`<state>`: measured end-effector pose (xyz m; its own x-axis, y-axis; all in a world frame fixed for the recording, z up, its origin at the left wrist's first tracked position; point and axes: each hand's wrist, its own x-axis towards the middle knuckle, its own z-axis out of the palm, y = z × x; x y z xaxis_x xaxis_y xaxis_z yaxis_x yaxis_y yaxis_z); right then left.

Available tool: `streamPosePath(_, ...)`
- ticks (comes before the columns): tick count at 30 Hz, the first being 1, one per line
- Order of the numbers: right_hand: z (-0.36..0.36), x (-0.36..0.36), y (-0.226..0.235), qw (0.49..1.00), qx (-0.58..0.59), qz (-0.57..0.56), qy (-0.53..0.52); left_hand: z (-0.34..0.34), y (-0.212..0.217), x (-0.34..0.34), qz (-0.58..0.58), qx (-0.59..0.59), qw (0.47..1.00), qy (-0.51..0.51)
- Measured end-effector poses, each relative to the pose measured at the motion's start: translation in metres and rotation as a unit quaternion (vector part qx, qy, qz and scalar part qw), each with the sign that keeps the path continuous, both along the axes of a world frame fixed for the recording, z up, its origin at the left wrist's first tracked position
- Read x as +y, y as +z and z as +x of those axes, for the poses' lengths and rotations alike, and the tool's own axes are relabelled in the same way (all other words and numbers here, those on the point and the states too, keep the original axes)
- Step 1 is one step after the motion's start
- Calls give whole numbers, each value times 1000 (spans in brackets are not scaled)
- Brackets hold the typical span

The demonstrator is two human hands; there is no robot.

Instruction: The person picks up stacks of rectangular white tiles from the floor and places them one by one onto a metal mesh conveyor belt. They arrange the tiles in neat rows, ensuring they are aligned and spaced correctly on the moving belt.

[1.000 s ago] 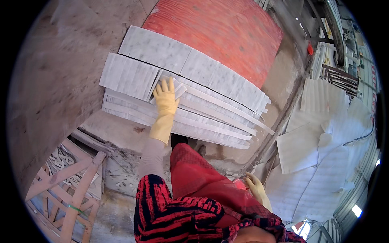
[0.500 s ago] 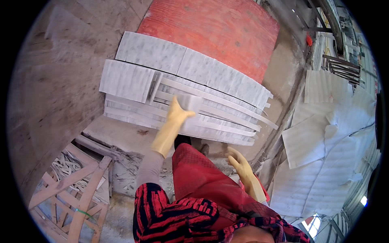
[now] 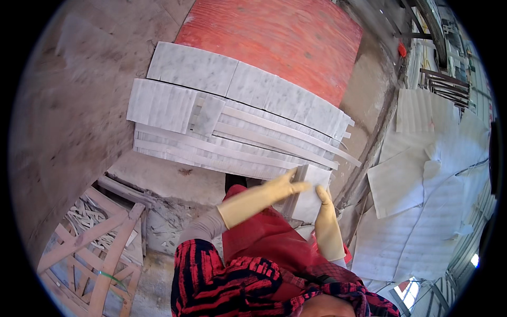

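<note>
Both my hands wear pale yellow rubber gloves. In front of my red apron, a small stack of pale grey-white stone tiles (image 3: 312, 203) is held in the air between them. My left hand (image 3: 285, 186) grips its left side, slightly blurred, with the thumb over the upper face. At the right edge my right hand (image 3: 326, 203) closes on the stack, thumb on top and the other fingers hidden. Beyond lies a low pile of grey-veined stone tiles (image 3: 193, 68) in rows, with long white strips (image 3: 274, 129) across its nearer part. One tile (image 3: 211, 113) lies tilted beside the left block.
A red board (image 3: 274, 47) lies behind the pile. A brown wall-like surface (image 3: 79, 79) rises on the left. At lower left, a wooden frame crate (image 3: 113, 253) holds offcuts. White foam sheets (image 3: 406, 211) cover the right side. Dark boots are partly visible below the pile.
My left hand has swung right and nearer from the pile with the tiles. My right hand has risen to meet them. On the pile, a tile that stood steeply now leans flatter.
</note>
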<state>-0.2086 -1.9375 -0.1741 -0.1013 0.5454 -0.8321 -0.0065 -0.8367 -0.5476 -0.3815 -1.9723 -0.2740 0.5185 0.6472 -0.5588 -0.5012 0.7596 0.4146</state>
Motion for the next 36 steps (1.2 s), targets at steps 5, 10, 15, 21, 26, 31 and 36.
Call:
streamPosePath(5,-16,-3,-3,997,65,-29,-24,-59,-91,23,41,288,954,-80)
streamPosePath(10,-10,-23,-24,992,100,-70,-39,-125,-194,55,177,793,531,-240)
streamPosePath(15,-7,-26,-26,990,97,-103,0,-168,-242,41,236,834,411,-283)
streamPosePath(21,-13,-17,-19,993,81,-82,8,-177,-236,52,210,822,404,-342)
streamPosePath(26,-8,-15,-13,995,81,-58,-7,-169,-237,48,191,844,377,-330)
streamPosePath(31,-5,-17,-10,994,91,-47,-24,-178,-238,29,222,864,349,-286)
streamPosePath(36,-3,-24,-16,993,92,-68,-22,-197,-227,26,244,873,325,-269)
